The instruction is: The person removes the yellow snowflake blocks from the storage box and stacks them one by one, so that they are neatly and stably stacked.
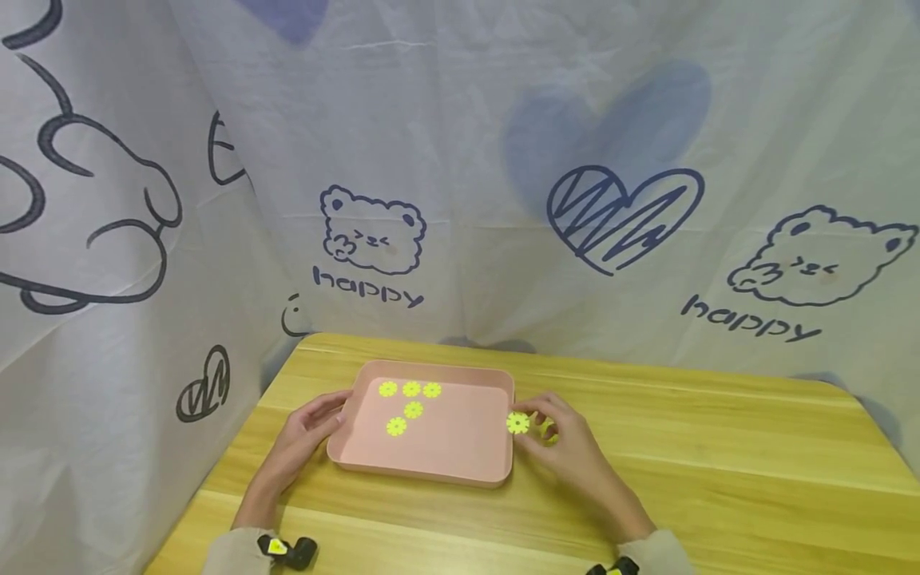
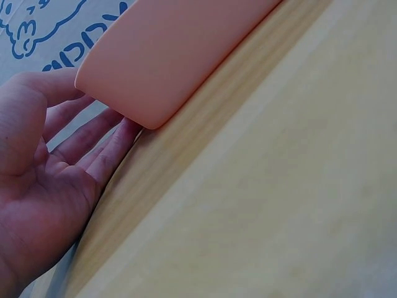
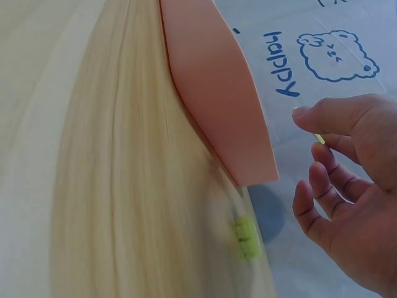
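A shallow pink tray [image 1: 460, 431] sits on the table, with several yellow notched discs [image 1: 396, 426] lying in its left half. My left hand [image 1: 302, 439] grips the tray's left side, thumb at the rim and fingers along the outside wall; in the left wrist view the fingers [image 2: 115, 139] reach the tray's corner [image 2: 142, 74]. At the right rim, my right hand [image 1: 564, 439] pinches another yellow notched disc [image 1: 517, 423] between thumb and forefinger. The right wrist view shows this disc [image 3: 319, 138] edge-on, largely covered by the fingertips, above the height of the tray wall [image 3: 217, 81].
More yellow-green ridged pieces [image 3: 247, 237] stand on the table just right of the tray, partly hidden behind my right hand in the head view. The wooden table [image 1: 719, 463] ends at a white printed cloth [image 1: 474, 263] behind and to the left.
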The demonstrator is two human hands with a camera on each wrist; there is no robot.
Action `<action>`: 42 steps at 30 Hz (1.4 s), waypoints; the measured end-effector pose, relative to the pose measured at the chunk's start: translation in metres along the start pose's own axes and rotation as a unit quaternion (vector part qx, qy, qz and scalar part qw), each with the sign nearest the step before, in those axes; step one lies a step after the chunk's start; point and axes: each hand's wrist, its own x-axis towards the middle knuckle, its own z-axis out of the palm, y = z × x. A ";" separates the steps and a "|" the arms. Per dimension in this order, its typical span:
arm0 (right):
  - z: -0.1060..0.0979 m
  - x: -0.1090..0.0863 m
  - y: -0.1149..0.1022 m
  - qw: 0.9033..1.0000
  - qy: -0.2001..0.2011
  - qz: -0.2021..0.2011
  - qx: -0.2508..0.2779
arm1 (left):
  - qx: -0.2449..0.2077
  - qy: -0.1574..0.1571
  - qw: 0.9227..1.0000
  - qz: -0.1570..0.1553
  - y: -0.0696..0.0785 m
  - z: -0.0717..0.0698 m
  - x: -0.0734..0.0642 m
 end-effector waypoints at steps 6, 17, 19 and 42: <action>-0.009 -0.007 0.004 1.000 0.011 0.023 -0.010 | -0.005 -0.008 1.000 0.001 0.001 0.004 0.002; -0.017 -0.017 0.010 0.998 0.017 0.056 -0.005 | 0.004 -0.015 1.000 0.007 -0.001 0.005 0.000; -0.017 -0.018 0.012 0.998 0.018 0.054 -0.001 | 0.005 -0.013 1.000 0.007 -0.001 0.004 -0.003; -0.029 -0.019 0.044 0.994 0.035 0.104 0.018 | 0.009 -0.010 1.000 0.008 0.003 0.003 -0.001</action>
